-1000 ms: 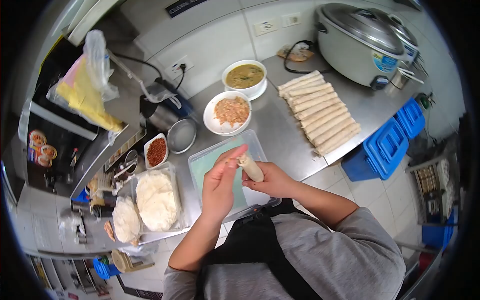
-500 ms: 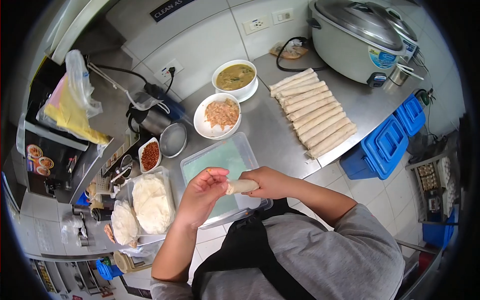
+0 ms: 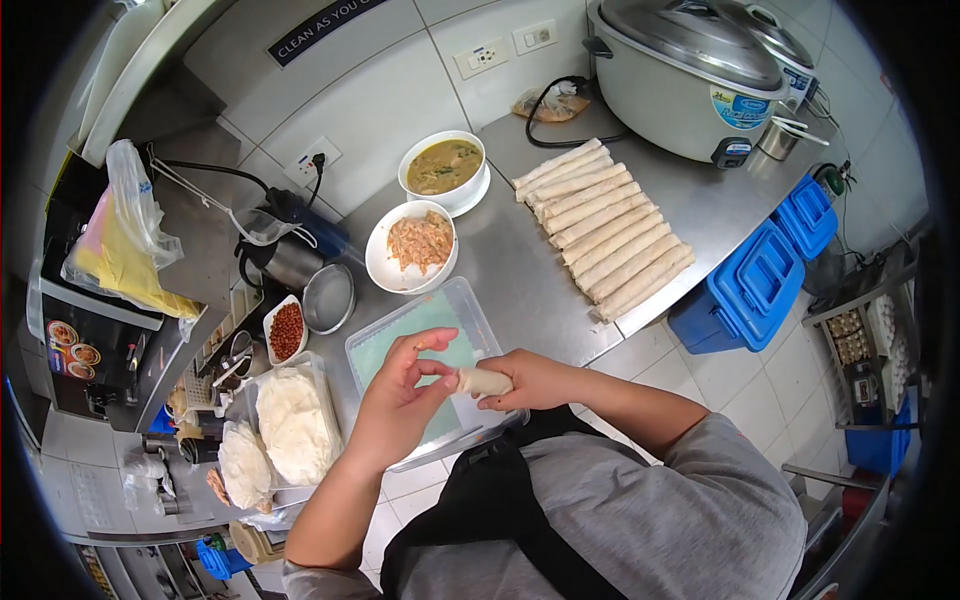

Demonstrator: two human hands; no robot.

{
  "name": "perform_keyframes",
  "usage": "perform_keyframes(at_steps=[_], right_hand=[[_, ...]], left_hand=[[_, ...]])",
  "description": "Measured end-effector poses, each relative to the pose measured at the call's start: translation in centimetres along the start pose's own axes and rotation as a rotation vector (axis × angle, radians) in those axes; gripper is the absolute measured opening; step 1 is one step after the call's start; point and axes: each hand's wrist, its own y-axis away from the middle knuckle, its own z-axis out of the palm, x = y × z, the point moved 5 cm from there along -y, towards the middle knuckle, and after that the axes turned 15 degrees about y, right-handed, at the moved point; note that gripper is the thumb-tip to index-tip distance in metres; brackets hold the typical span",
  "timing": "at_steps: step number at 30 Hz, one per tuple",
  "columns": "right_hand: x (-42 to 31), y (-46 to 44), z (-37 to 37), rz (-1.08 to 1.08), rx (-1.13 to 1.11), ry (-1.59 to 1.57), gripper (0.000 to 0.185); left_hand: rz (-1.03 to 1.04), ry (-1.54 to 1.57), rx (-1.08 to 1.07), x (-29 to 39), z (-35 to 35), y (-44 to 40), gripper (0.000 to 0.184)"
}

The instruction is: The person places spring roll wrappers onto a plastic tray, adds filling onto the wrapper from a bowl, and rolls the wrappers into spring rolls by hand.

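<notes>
A pale wrapped roll (image 3: pixel 484 382) is held above the green surface of a clear plastic tray (image 3: pixel 465 300). My right hand (image 3: pixel 535 380) wraps round its right end. At the left end, the thumb and fingertips of my left hand (image 3: pixel 405 390) touch the roll, with the upper fingers bent. Several similar rolls (image 3: pixel 605 225) lie in a row on the steel counter. A white bowl of pinkish filling (image 3: pixel 418 243) stands behind the tray. White wrapper sheets (image 3: pixel 297 425) lie in a container at the left.
Beyond the filling stands a bowl of soup (image 3: pixel 444 166). A dish of red-brown bits (image 3: pixel 286 331) and a metal bowl (image 3: pixel 329 298) are at the left. A large cooker (image 3: pixel 690 90) stands back right. Blue lidded bins (image 3: pixel 745 285) stand beyond the counter's right edge.
The roll has turned from slanting to nearly level. My left hand has lowered from over its end to touch it with the fingertips. The view has shifted, moving the counter items leftward.
</notes>
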Motion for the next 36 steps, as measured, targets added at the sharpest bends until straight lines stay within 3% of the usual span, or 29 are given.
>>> perform_keyframes(at_steps=[2, 4, 5, 7, 8, 9, 11, 13, 14, 16, 17, 19, 22, 23, 25, 26, 28, 31, 36], right_hand=[[1.0, -0.3, -0.7, -0.047, 0.042, -0.210, 0.023], [1.5, -0.4, -4.1, -0.026, 0.094, -0.195, 0.024], [1.8, -0.4, -6.8, 0.020, 0.168, -0.107, 0.024], [3.8, -1.1, -12.9, 0.090, 0.271, 0.031, 0.024], [5.4, -1.7, -16.1, 0.114, 0.300, 0.079, 0.025], [6.9, -2.1, -19.2, 0.246, 0.311, 0.121, 0.029], [9.6, -3.4, -25.0, 0.252, 0.432, 0.466, 0.032], [13.8, -4.6, -29.0, 0.367, 0.349, 0.703, 0.029], [16.1, -5.1, -29.8, 0.357, 0.339, 0.703, 0.029], [20.0, -5.7, -31.0, 0.454, 0.371, 1.157, 0.029], [20.7, -6.0, -30.8, 0.447, 0.368, 1.153, 0.029], [22.9, -5.9, -30.0, 0.658, 0.174, 1.112, 0.036], [22.5, -5.1, -29.0, 0.539, 0.376, 1.119, 0.032], [21.9, -4.7, -28.8, 0.508, 0.445, 1.090, 0.032], [21.2, -4.7, -27.9, 0.530, 0.413, 1.122, 0.032], [20.9, -4.7, -27.6, 0.553, 0.385, 1.157, 0.033], [21.3, -5.0, -27.5, 0.550, 0.379, 1.130, 0.033], [21.2, -5.0, -27.4, 0.568, 0.361, 1.099, 0.033], [21.0, -4.3, -26.7, 0.603, 0.328, 1.120, 0.040]], left_hand=[[0.093, 0.118, -0.003, 0.0, -0.1, 0.2, 0.045], [0.137, 0.338, 0.183, -0.2, -1.5, 1.0, 0.038], [0.141, 0.339, 0.186, -0.7, -2.2, 1.4, 0.038], [0.191, 0.293, 0.458, -2.8, -5.9, 2.8, 0.035], [0.194, 0.295, 0.463, -3.9, -7.3, 3.5, 0.035], [0.153, 0.302, 0.566, -5.4, -9.3, 4.6, 0.034], [0.112, 0.312, 0.681, -8.4, -13.0, 7.1, 0.033], [0.020, 0.284, 0.865, -11.7, -16.9, 10.3, 0.032], [0.021, 0.286, 0.879, -13.1, -18.2, 11.7, 0.032], [-0.024, 0.268, 1.055, -15.8, -20.9, 15.1, 0.031], [-0.026, 0.265, 1.063, -16.8, -21.8, 16.6, 0.031], [-0.119, 0.180, 1.178, -18.6, -23.6, 19.7, 0.031], [-0.238, 0.064, 1.260, -20.8, -25.6, 23.1, 0.029], [-0.241, 0.062, 1.262, -21.6, -26.6, 23.8, 0.029], [-0.168, -0.323, 1.190, -21.8, -28.3, 24.0, 0.026], [-0.170, -0.322, 1.189, -22.1, -28.8, 23.9, 0.026], [-0.068, -0.658, 1.124, -20.2, -29.0, 21.8, 0.025], [-0.045, -0.883, 0.989, -18.5, -29.7, 18.7, 0.027], [-0.069, -0.952, 0.860, -19.0, -31.8, 16.2, 0.042]])
